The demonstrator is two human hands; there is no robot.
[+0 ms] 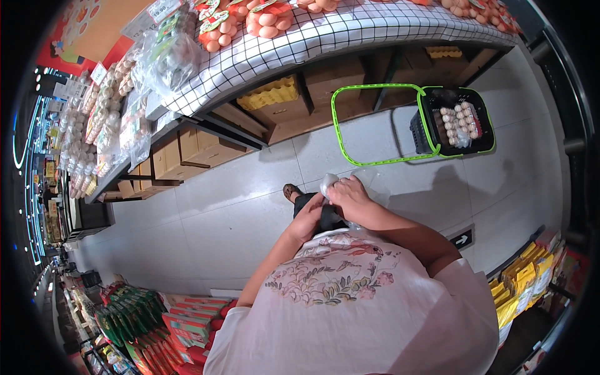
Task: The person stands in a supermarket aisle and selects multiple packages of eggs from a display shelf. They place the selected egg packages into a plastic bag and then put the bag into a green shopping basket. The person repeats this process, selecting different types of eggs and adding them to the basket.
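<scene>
In front of my body, my right hand [349, 196] is closed around a clear plastic bag [329, 183], whose bunched whitish end sticks up past the fingers. Thin loose film from it spreads to the right of that hand and hangs below. My left hand [308, 216] is close beside it, fingertips up against the bunched bag; whether they grip it is hidden. Ahead on the right, a black shopping basket [417, 129] stands on the floor, its green handle [338, 133] folded out to the left. Packaged eggs [457, 124] lie inside it.
A display table with a checked cloth [300, 44] runs along the front, bearing netted eggs [267, 23] and bagged egg packs [171, 58]. Cardboard boxes [199, 150] and yellow egg trays [269, 93] sit underneath. Behind are red packages [187, 323] and yellow packages [520, 281].
</scene>
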